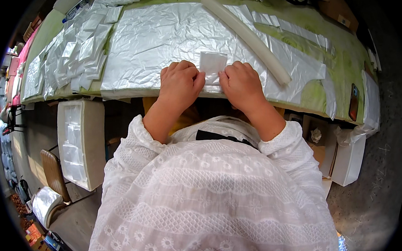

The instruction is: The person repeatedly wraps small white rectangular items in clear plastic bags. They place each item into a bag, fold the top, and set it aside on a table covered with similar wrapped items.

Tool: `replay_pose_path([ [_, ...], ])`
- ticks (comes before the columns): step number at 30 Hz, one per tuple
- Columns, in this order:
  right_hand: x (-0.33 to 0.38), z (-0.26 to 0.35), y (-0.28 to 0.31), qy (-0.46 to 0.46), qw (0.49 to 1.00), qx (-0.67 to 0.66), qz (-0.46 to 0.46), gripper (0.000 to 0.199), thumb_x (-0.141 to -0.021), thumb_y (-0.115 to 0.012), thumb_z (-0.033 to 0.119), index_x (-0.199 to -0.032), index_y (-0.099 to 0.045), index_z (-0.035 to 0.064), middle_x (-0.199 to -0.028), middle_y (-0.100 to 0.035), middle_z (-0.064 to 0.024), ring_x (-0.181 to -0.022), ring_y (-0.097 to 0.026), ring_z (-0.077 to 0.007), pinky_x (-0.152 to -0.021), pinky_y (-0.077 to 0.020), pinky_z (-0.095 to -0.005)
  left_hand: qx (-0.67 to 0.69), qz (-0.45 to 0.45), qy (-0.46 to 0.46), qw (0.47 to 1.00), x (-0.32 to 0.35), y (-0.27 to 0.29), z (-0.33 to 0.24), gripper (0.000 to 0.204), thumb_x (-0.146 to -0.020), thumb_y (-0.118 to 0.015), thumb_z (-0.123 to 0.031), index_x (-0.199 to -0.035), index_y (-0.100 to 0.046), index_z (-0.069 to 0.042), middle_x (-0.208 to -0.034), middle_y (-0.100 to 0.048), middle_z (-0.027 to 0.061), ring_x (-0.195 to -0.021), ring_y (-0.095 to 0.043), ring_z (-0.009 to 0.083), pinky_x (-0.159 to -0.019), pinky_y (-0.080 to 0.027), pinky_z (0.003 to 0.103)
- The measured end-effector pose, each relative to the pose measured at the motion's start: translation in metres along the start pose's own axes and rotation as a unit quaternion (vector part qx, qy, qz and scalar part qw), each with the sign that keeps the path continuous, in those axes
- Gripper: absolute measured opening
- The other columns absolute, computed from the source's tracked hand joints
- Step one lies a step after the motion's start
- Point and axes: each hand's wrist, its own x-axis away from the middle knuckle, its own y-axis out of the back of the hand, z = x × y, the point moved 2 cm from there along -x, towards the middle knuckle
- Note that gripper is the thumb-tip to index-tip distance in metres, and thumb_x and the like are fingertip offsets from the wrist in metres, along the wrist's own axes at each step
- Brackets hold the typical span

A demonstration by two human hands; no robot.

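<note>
A small white square pad [212, 62] lies on a crinkled silver foil sheet [155, 40] near the table's front edge. My left hand [180, 83] rests on the foil just left of the pad, fingers curled, pinching the pad's lower left edge. My right hand [242, 84] does the same at the pad's lower right edge. Both hands press down at the foil's near edge, and the pad's bottom part is hidden between them.
A long white tube [248, 36] lies slanted across the foil to the right. Several small silver pouches [79, 49] are piled at the left. A phone [354, 101] lies at the table's right end. White boxes [80, 141] [348, 160] stand below the table.
</note>
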Motion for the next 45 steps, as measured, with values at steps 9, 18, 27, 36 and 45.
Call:
replay_pose_path([
  [9, -0.009, 0.003, 0.006, -0.061, 0.995, 0.001, 0.082, 0.023, -0.090, -0.064, 0.023, -0.099, -0.069, 0.0022, -0.092, -0.068, -0.0160, -0.091, -0.065, -0.0365, -0.081, -0.0532, -0.0491, -0.034, 0.038, -0.096, 0.994, 0.004, -0.007, -0.012, 0.052, -0.092, -0.068, -0.036, -0.140, -0.056, -0.018, -0.153, -0.047, 0.0091, -0.142, -0.040, 0.0340, -0.116, -0.027, 0.055],
  [18, -0.029, -0.002, 0.019, -0.102, 0.978, -0.053, 0.175, 0.046, -0.087, -0.065, 0.028, -0.131, -0.065, 0.0142, -0.104, -0.070, -0.0156, -0.102, -0.067, -0.0343, -0.089, -0.0540, -0.0470, 0.124, 0.011, -0.071, 0.990, 0.034, 0.010, -0.015, 0.062, -0.092, -0.074, -0.025, -0.148, -0.049, -0.016, -0.149, -0.048, 0.0130, -0.137, -0.046, 0.0315, -0.113, -0.037, 0.049],
  [27, 0.004, 0.033, 0.034, 0.013, 0.970, -0.078, 0.230, 0.046, -0.083, -0.070, 0.026, -0.127, -0.069, 0.0138, -0.094, -0.065, -0.0144, -0.092, -0.063, -0.0338, -0.083, -0.0512, -0.0447, 0.647, 0.074, 0.303, 0.696, 0.099, -0.001, -0.021, 0.048, -0.097, -0.067, -0.003, -0.142, -0.053, -0.008, -0.117, -0.065, 0.0038, -0.098, -0.059, 0.0097, -0.086, -0.051, 0.024],
  [36, 0.035, 0.017, 0.032, -0.042, 0.958, -0.254, 0.123, 0.040, -0.081, -0.074, 0.013, -0.120, -0.070, 0.0084, -0.097, -0.064, -0.0115, -0.092, -0.061, -0.0290, -0.082, -0.0481, -0.0389, 0.539, -0.084, 0.221, 0.809, 0.069, 0.051, 0.062, 0.031, -0.097, -0.055, 0.006, -0.126, -0.064, -0.001, -0.119, -0.065, 0.0004, -0.105, -0.058, 0.0073, -0.094, -0.045, 0.022],
  [45, 0.027, 0.023, 0.023, 0.002, 0.976, -0.207, 0.068, 0.026, -0.079, -0.073, 0.008, -0.105, -0.073, 0.0067, -0.090, -0.068, -0.0078, -0.083, -0.064, -0.0270, -0.078, -0.0492, -0.0391, -0.147, -0.193, 0.167, 0.955, -0.054, 0.202, 0.297, 0.036, -0.091, -0.056, -0.009, -0.119, -0.075, -0.023, -0.128, -0.067, 0.0048, -0.115, -0.063, 0.0187, -0.099, -0.049, 0.033],
])
